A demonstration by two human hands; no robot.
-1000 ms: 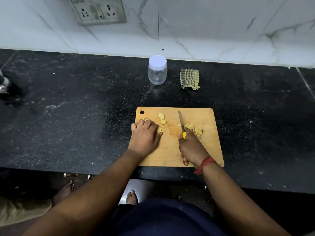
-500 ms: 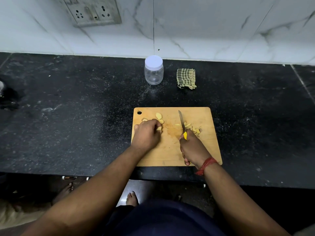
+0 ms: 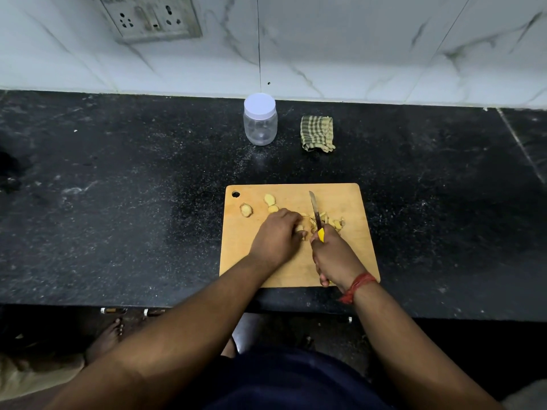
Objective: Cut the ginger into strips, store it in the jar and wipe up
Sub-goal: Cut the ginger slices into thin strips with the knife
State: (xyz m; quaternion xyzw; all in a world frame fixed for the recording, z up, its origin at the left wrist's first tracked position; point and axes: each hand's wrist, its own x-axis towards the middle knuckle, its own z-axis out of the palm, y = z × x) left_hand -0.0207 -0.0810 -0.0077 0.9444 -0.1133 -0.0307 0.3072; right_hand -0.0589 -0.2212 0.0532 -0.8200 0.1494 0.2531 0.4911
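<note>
A black stone counter (image 3: 118, 202) carries a wooden cutting board (image 3: 352, 261) near its front edge; behind it stand a lidded clear jar (image 3: 260, 121) and a folded checked cloth (image 3: 317, 133). The left hand (image 3: 276, 238) curls over a ginger piece (image 3: 300, 228) — pinning it — while the right hand (image 3: 336, 257) grips a yellow-handled knife (image 3: 315, 213), blade among cut strips (image 3: 336, 222). Loose slices (image 3: 270, 199) lie farther left.

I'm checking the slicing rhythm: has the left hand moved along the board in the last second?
Yes. The left hand has shifted right, away from the board's hole, toward the knife, uncovering a ginger slice.
</note>
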